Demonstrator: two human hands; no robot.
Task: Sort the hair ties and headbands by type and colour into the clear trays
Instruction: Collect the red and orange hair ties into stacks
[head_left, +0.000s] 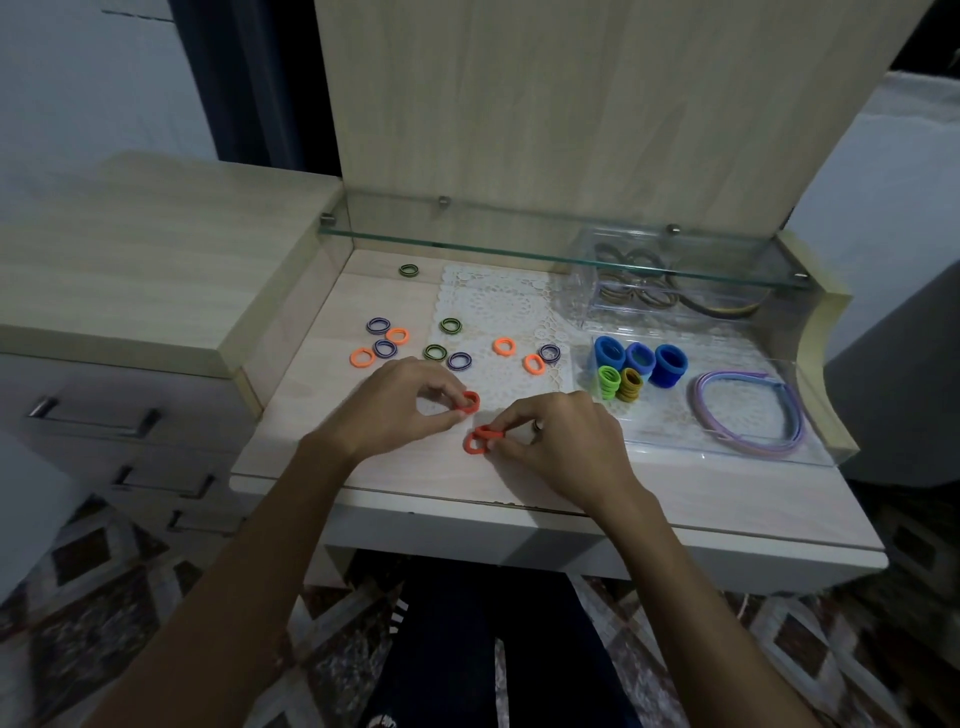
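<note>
Near the desk's (519, 483) front edge, your left hand (400, 405) pinches one orange hair tie (470, 402) upright while your right hand (563, 441) grips two more orange ties (479, 439), just left of the clear tray (727, 452)

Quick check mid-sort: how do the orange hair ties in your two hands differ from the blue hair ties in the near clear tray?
The orange hair ties are thin rings, pinched by the left hand and right hand above the desk, still unsorted. The blue hair ties are thicker and chunkier, standing in stacks inside the near clear tray, already sorted. Orange ones are loose and few; blue ones are grouped. Both are round fabric-like elastic loops.
</note>
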